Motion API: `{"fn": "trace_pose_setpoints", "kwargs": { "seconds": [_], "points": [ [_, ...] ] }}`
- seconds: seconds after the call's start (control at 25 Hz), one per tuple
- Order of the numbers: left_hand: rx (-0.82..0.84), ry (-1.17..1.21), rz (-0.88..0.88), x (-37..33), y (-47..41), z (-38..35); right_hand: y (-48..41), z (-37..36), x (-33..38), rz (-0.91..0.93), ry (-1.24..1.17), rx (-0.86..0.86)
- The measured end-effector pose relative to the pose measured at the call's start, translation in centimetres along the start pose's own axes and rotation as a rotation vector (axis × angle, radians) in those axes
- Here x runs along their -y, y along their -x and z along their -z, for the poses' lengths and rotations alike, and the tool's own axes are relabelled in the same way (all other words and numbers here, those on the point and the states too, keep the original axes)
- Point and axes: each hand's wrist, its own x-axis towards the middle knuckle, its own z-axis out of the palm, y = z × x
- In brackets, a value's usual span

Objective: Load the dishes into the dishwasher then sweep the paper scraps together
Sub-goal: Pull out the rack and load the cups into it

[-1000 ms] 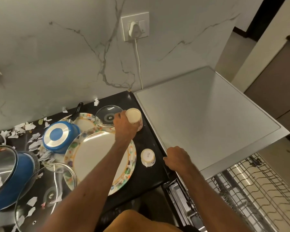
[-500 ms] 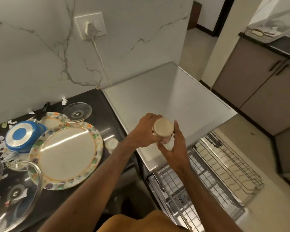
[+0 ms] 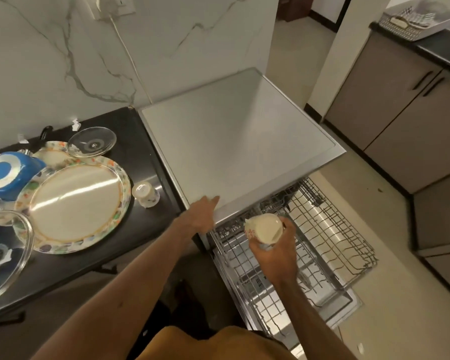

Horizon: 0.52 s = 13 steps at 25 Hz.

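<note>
My right hand (image 3: 276, 249) grips a cream cup (image 3: 264, 227) upside down, just above the pulled-out wire rack (image 3: 330, 237) of the dishwasher. My left hand (image 3: 202, 213) rests with straight fingers on the front left corner of the dishwasher's grey top (image 3: 234, 136). On the black counter (image 3: 130, 211) to the left stand a second small cup (image 3: 145, 193), a large patterned plate (image 3: 73, 203), a smaller plate (image 3: 53, 153) behind it, a glass lid (image 3: 92, 141) and an upturned blue pan (image 3: 7, 174).
A big glass lid (image 3: 8, 258) lies at the counter's front left edge. A few paper scraps (image 3: 75, 124) sit by the marble wall. A cable runs from a wall socket (image 3: 115, 6) down behind the counter. Brown cabinets (image 3: 400, 105) stand across the beige floor.
The cup passed from my left hand to my right and went down toward the rack. My left hand let go and moved onto the dishwasher's top. My view swung right.
</note>
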Motion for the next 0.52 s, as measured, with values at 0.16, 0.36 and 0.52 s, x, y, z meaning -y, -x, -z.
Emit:
{"fn": "trace_pose_setpoints", "kwargs": {
  "seconds": [0.16,0.36,0.52],
  "points": [
    [-0.029,-0.09,0.025,-0.3,-0.1,-1.4,-0.8,-1.2,-2.7,-0.103,0.132,0.161],
    [-0.048,-0.143,0.03,-0.7,-1.2,-1.4,-3.4,-4.8,-5.5,-0.026,0.377,0.377],
    [-0.011,-0.159,0.057,-1.1,-2.2,-1.7,-5.4,-8.7,-6.7,-0.089,0.389,0.443]
  ]
}}
